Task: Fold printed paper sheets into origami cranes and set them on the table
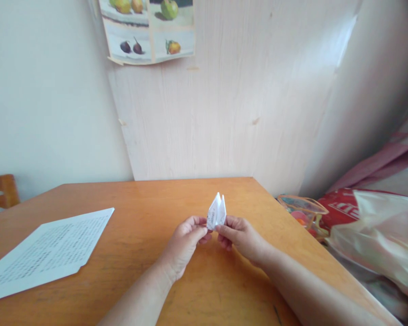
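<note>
A big pale board [207, 127] stands up behind the brown wooden surface [139, 253]. The surface's far edge runs along near the board, and its right edge slants down past the right arm. A whitish plastic bag [377, 235] sits just beyond that slanting edge. On the left of the surface lies a white sheet [47, 253] with many rows of small dark print, too blurry to read. High on the board hangs a poster [149, 31] of painted fruit. A red bag [336, 210] near the plastic one has big white letters, partly hidden; I cannot tell the word. Both arms reach in from the bottom, and the hands meet near the middle, above the surface. The left hand [190, 237] pinches the left side of a small white folded paper [217, 213], with its thumb in front. The right hand [238, 233] pinches the right side the same way. The paper stands up between them with two points at the top, and the tiny print on it is too small to read. A wide strip of wood lies between the sheet and the left arm.
</note>
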Motion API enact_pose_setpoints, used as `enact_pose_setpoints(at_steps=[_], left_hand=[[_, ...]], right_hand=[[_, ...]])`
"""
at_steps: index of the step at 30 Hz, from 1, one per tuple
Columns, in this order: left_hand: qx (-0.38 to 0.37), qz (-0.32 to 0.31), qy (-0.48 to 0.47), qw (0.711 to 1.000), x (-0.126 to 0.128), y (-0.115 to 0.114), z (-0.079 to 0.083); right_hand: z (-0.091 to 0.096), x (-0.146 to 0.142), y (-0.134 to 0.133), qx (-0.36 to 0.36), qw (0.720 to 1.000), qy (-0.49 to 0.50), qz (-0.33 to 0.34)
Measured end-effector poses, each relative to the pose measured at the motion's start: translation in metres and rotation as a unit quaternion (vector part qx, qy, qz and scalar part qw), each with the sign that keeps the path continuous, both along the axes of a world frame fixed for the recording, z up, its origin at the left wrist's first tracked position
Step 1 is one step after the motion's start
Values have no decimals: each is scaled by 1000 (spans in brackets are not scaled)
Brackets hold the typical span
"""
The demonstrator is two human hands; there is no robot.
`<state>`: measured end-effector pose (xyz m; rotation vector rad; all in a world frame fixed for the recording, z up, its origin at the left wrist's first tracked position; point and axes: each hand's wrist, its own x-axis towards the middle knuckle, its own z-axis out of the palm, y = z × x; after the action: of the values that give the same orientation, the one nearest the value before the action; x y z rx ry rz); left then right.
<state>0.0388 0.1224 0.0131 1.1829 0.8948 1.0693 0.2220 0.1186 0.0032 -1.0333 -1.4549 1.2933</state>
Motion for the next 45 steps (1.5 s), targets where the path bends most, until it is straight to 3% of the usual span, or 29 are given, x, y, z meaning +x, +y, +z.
enact_pose_setpoints(at_steps=[12, 21, 31, 40, 45], left_hand=[[0, -26, 2, 1000, 0, 0, -2], [3, 11, -8, 1000, 2, -6, 4], [-11, -40, -21, 999, 1, -5, 3], [9, -49, 2, 999, 1, -7, 3], [27, -17, 7, 999, 3, -6, 2]], right_hand=[[1, -2, -2, -9, 1000, 7, 8], [4, -3, -6, -30, 999, 3, 37], [2, -2, -6, -26, 998, 10, 49], [8, -6, -9, 4, 999, 22, 42], [1, -3, -4, -22, 999, 30, 30]])
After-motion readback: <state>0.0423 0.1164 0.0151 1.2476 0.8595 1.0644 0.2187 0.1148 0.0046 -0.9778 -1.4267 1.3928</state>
